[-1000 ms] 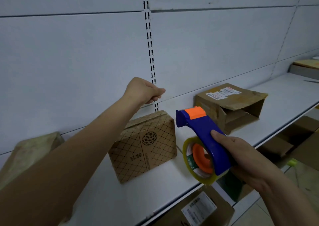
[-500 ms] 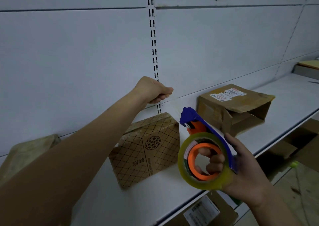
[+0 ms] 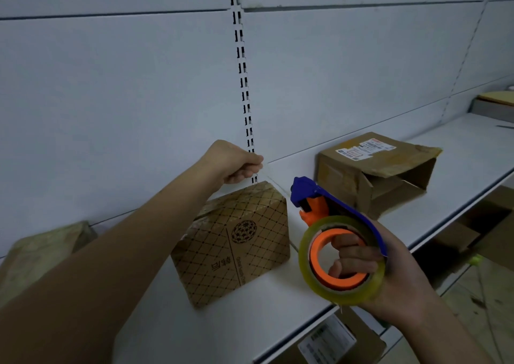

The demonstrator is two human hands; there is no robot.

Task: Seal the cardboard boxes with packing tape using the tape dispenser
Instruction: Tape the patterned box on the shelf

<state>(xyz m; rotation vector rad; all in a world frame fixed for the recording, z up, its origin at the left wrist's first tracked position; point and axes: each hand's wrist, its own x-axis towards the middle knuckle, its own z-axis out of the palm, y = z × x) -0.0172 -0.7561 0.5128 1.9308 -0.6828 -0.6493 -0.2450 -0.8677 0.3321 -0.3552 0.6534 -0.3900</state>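
White metal shelving (image 3: 194, 322) backed by pale wall panels (image 3: 111, 99) frames the scene, with a slotted upright rail (image 3: 241, 57) running down the middle. Nearest the camera, the right hand (image 3: 395, 277) grips a blue-and-orange tape dispenser (image 3: 328, 205), its fingers curled through the orange core of a roll of clear tape (image 3: 342, 260) held just off the shelf's front edge. A thin strand of tape stretches from the dispenser's head up to the left hand (image 3: 233, 162), whose fingers are pinched shut on the tape's free end above a diamond-patterned cardboard box (image 3: 236, 241). That box stands tilted on the shelf, between the two hands. Farther right sits a plain cardboard box (image 3: 370, 169) bearing shipping labels, one end open and its flaps loose. At the far left edge lies another brown package (image 3: 36, 252), partly hidden by the left forearm.
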